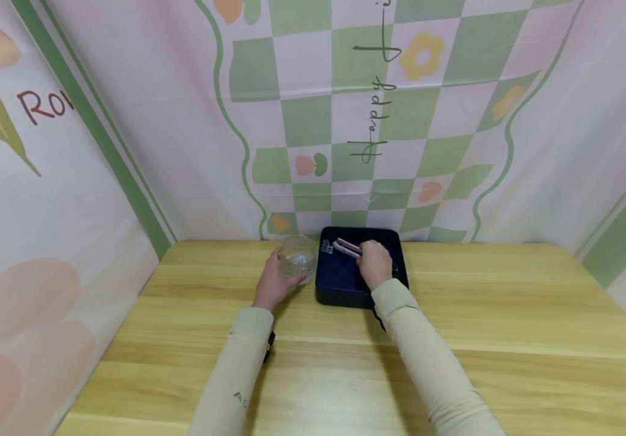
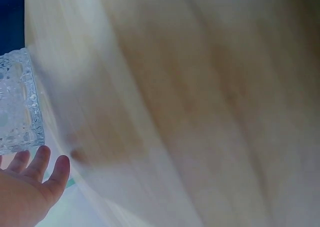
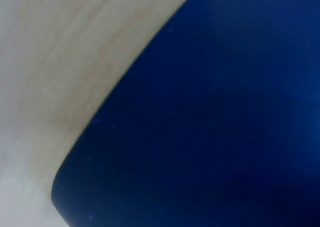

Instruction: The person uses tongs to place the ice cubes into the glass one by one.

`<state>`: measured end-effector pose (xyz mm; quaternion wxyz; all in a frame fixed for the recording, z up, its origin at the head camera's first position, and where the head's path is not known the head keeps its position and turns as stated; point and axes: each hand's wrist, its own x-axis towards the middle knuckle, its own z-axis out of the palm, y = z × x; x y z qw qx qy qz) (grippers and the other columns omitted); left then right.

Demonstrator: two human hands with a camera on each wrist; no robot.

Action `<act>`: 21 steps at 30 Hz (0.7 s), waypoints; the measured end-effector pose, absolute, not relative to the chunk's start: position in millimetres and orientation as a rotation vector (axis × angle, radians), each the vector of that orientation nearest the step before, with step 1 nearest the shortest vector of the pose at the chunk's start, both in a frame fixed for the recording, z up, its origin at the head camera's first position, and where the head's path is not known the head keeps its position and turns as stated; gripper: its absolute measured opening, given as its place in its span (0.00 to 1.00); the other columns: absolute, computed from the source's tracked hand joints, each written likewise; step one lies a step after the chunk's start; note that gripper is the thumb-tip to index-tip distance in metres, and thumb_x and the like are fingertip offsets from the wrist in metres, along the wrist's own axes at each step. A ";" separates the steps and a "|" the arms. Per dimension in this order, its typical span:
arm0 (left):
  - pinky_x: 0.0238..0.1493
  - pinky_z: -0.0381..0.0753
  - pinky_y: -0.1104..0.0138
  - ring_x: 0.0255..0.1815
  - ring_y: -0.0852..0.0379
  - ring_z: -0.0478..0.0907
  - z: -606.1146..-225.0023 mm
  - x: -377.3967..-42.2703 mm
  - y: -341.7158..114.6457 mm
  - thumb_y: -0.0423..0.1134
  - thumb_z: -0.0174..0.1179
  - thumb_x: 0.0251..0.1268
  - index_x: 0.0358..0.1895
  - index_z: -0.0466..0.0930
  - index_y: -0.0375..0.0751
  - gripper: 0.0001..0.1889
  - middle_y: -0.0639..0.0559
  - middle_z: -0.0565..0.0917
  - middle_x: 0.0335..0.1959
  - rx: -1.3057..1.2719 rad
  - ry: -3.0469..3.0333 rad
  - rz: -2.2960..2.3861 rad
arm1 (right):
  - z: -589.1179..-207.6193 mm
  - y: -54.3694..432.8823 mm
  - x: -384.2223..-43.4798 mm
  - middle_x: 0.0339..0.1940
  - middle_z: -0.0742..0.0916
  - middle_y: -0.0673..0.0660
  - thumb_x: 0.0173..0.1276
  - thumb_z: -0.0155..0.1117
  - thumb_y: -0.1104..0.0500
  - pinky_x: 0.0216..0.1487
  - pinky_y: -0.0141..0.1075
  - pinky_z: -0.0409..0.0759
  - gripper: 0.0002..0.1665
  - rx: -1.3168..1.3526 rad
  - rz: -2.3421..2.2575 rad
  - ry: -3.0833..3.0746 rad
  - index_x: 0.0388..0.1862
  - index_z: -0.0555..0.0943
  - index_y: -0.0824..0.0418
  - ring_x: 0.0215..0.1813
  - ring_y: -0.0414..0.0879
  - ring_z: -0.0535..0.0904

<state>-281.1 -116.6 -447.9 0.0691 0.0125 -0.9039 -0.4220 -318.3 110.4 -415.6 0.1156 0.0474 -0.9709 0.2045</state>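
On the table, the left hand (image 1: 277, 281) holds a clear textured glass (image 1: 297, 257), thumb on the near side and fingers round the left. The left wrist view shows the fingertips (image 2: 40, 162) at the lower edge of the glass (image 2: 17, 104). My right hand (image 1: 375, 263) grips pale pink tongs (image 1: 348, 247) over a dark blue box (image 1: 340, 278). Their far end points left, close to a cluster of small clear pieces (image 1: 326, 246) at the box's upper left. In the right wrist view only the box's smooth blue side (image 3: 200, 117) shows; that hand is out of sight.
The box stands directly right of the glass, near the back edge of a wood-grain table (image 1: 313, 375). Behind the table hangs a printed cloth (image 1: 307, 121) with green checks. Another cloth panel (image 1: 45, 212) hangs on the left.
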 end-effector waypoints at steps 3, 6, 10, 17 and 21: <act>0.69 0.67 0.49 0.69 0.40 0.66 -449.2 -282.2 -117.1 0.45 0.71 0.52 0.72 0.54 0.38 0.46 0.35 0.68 0.68 0.041 -2.722 -1.276 | -414.7 111.6 -317.3 0.37 0.87 0.66 0.59 0.66 0.67 0.39 0.52 0.82 0.07 0.147 0.597 -2.850 0.37 0.85 0.67 0.38 0.61 0.83; 0.69 0.67 0.49 0.69 0.39 0.66 -449.9 -282.2 -117.4 0.45 0.71 0.52 0.72 0.55 0.37 0.46 0.35 0.68 0.68 0.039 -2.717 -1.284 | -413.6 112.8 -316.4 0.37 0.87 0.66 0.59 0.65 0.67 0.40 0.51 0.82 0.08 0.159 0.597 -2.847 0.38 0.85 0.67 0.38 0.60 0.83; 0.70 0.66 0.48 0.69 0.39 0.66 -448.6 -280.7 -116.2 0.44 0.71 0.52 0.72 0.54 0.37 0.46 0.35 0.68 0.68 0.039 -2.711 -1.304 | -411.9 116.5 -314.7 0.36 0.87 0.66 0.58 0.65 0.68 0.38 0.51 0.82 0.07 0.167 0.606 -2.829 0.35 0.85 0.67 0.37 0.60 0.83; 0.70 0.66 0.48 0.69 0.38 0.66 -446.2 -277.9 -115.4 0.43 0.71 0.51 0.72 0.54 0.36 0.46 0.34 0.68 0.68 0.044 -2.695 -1.328 | -403.8 123.0 -311.6 0.37 0.88 0.66 0.57 0.64 0.68 0.39 0.51 0.82 0.10 0.139 0.665 -2.825 0.39 0.85 0.67 0.37 0.61 0.83; 0.70 0.66 0.48 0.68 0.38 0.66 -447.8 -278.4 -115.3 0.43 0.71 0.51 0.72 0.55 0.36 0.46 0.34 0.68 0.67 0.037 -2.695 -1.312 | -398.6 128.1 -310.1 0.41 0.88 0.67 0.58 0.65 0.67 0.44 0.51 0.82 0.15 0.133 0.711 -2.835 0.45 0.84 0.68 0.41 0.60 0.84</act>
